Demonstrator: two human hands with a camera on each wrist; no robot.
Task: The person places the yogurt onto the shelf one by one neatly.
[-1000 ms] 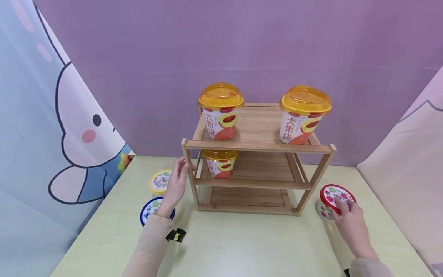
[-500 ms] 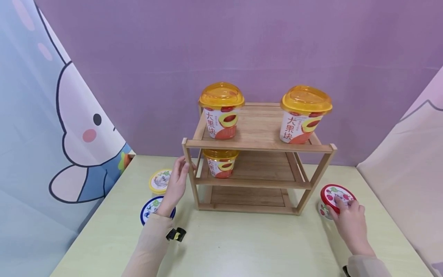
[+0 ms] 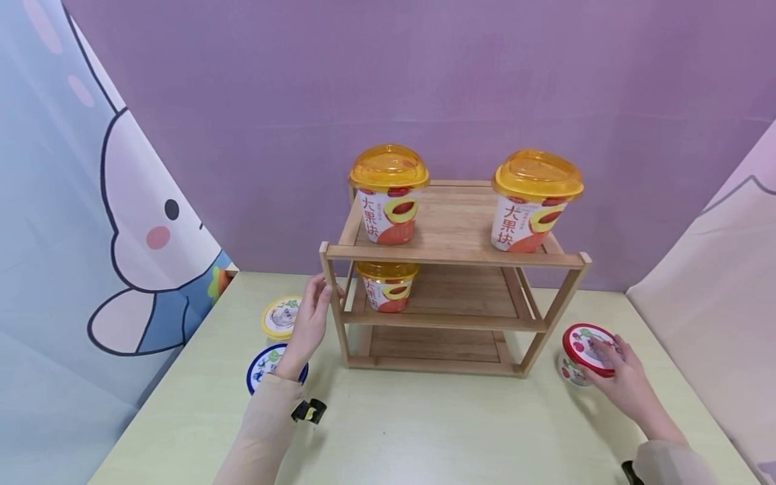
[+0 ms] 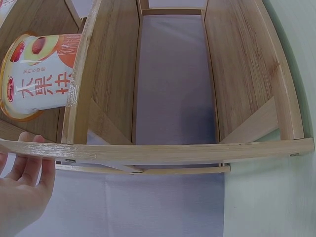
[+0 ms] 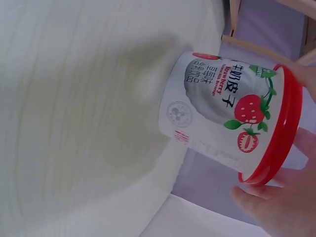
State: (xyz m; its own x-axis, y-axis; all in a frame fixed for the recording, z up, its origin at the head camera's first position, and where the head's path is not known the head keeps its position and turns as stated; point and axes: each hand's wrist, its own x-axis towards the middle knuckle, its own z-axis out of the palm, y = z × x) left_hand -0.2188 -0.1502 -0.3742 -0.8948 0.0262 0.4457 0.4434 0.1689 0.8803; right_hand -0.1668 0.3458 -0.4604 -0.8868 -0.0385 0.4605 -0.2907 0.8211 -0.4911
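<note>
My left hand [image 3: 312,313] grips the left front post of a three-tier wooden shelf [image 3: 445,254]; in the left wrist view its fingers [image 4: 32,170] curl round that post. At the right, my right hand [image 3: 627,384] holds a strawberry milk tub [image 3: 572,370] by its red lid [image 5: 284,128], fingers spread over the top and rim. Whether the tub's base touches the table is unclear. Two fruit cups with orange domed lids, a left one [image 3: 388,195] and a right one [image 3: 533,202], stand on the top tier. A third cup [image 3: 388,288] sits at the middle tier's left.
Left of the shelf stand a yellow-lidded tub [image 3: 280,318] and a blue-lidded tub [image 3: 263,364], the latter partly hidden by my left arm. The pale table [image 3: 424,431] runs to a purple backdrop [image 3: 461,81], with printed cloth [image 3: 151,202] at the left.
My right wrist has swung to the right and the hand has turned on the red lid; the tub has shifted only slightly. My left hand keeps its place on the post.
</note>
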